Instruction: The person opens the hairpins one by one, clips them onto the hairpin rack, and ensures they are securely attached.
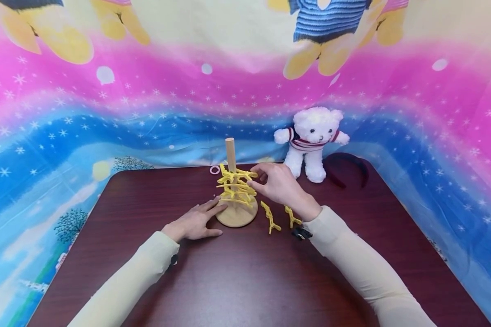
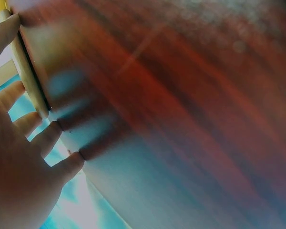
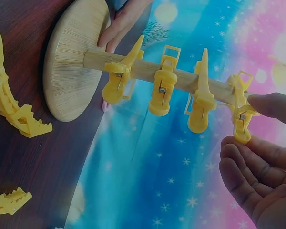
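Observation:
A wooden stand with an upright post [image 1: 230,152] and a round base [image 1: 237,220] bears several yellow hair clips clamped along the post. My right hand [image 1: 284,185] pinches the end of the topmost hair clip [image 3: 241,119] between thumb and index finger; its other fingers are bent. That clip sits against the post. Left of the stand, my left hand [image 1: 197,221] lies spread, fingertips at the rim of the base. Two loose yellow hair clips, one nearer the stand [image 1: 271,218] and one under my right wrist [image 1: 291,217], lie on the tabletop.
A white teddy bear [image 1: 314,141] in a striped top stands at the table's back right, beside a dark headband [image 1: 362,170]. Behind the stand lies a small pink ring [image 1: 214,170]. Patterned cloth [image 1: 180,127] hangs round the dark wooden table [image 1: 229,277].

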Demonstrator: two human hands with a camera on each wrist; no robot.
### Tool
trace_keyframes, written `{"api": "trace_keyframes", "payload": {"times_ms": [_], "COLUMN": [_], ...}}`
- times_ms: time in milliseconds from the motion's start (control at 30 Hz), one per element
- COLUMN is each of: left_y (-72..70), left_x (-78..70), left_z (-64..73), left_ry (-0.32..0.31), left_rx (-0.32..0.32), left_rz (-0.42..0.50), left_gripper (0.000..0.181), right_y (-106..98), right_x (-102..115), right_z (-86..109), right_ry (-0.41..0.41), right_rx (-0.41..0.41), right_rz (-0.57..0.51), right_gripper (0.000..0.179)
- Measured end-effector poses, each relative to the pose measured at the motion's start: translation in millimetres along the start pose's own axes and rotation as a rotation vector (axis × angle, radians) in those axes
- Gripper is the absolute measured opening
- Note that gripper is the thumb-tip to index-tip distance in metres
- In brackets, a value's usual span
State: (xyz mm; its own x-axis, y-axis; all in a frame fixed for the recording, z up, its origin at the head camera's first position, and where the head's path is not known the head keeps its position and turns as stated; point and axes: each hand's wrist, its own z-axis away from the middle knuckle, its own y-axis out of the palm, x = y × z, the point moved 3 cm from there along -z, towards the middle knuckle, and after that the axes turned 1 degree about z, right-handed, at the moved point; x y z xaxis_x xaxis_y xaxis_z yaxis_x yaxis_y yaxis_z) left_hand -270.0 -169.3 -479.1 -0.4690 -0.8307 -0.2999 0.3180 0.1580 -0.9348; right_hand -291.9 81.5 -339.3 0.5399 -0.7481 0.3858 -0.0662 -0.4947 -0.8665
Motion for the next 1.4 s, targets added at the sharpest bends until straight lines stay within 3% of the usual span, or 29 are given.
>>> {"api": "trace_keyframes", "payload": {"times_ms": [333, 600, 933, 1400], "left_y": [-0.4, -1.3, -1.5, -1.2], "left_x": [-2.4, -3.4, -2.5, -2.2], "left_z": [2.1, 2.8, 2.6, 2.6], "left_ry": [0.012, 0.023, 0.022, 0.026], "left_rx": [-0.003, -0.010, -0.012, -0.016], "left_rz": [0.006, 0.012, 0.010, 0.011], "left_gripper": [0.084, 0.084, 0.084, 0.084], "right_y": [0, -5, -9, 2], "right_x": [-3, -11, -30, -66], "right_z": [3.3, 10.8, 30.6, 62.3], "right_ry": [-0.007, 0.037, 0.049, 0.110], "right_rx": [-0.005, 0.014, 0.034, 0.070], "right_rz": [0.013, -0.011, 0.015, 0.058], "right_gripper": [0.040, 0.045, 0.037, 0.036]}}
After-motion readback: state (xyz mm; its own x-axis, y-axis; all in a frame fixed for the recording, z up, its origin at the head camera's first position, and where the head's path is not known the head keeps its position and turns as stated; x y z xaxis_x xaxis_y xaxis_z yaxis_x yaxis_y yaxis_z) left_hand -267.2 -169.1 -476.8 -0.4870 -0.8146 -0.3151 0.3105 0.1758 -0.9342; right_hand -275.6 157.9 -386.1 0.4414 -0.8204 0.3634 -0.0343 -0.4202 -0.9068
